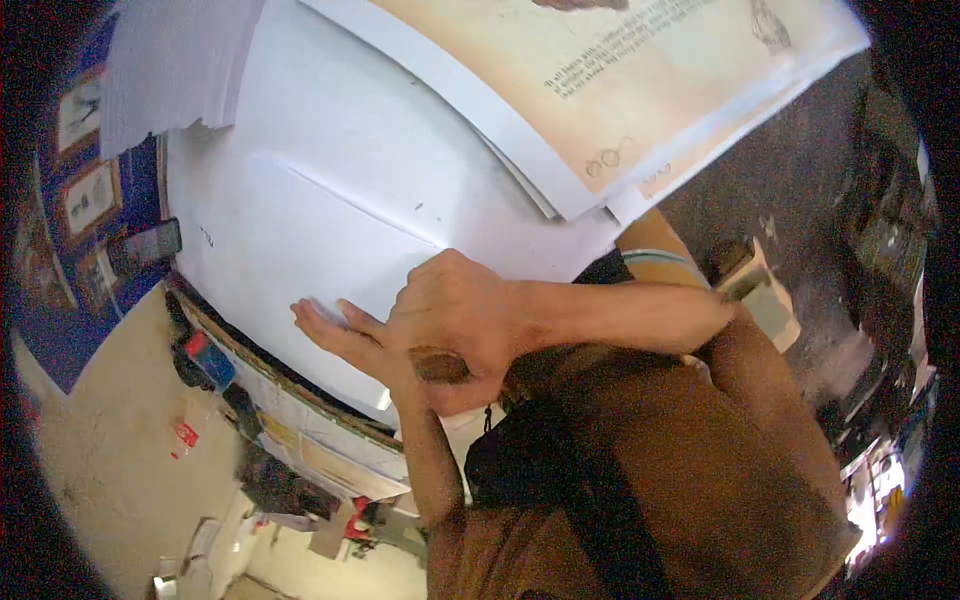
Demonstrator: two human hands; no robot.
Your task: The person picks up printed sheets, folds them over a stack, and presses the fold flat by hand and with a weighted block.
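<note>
Because the right hand [455, 300], at centre, hides its fingertips, I cannot tell its grip | left hand [375, 347]: released, eight o'clock | white paper sheet [300, 240]: ten o'clock | even pressure along its crease [360, 204] seems best

Straight to the top of the view: catching a block of dark print [628, 60], several short lines, set on a cream-orange page [690, 110] and slanting up toward the right. Now dropping to the page's lower corner, picking up a few looping outlines [608, 157], hard to call letters or drawing. Swinging left, onto the big white sheet [300, 220], finding a tiny dark marking [207, 237] near its left edge, possibly characters, too small to make out. And lower left, on the pale surface [130, 430], spotting a red patch [185, 436] with whitish marks, too blurred to read.
</note>
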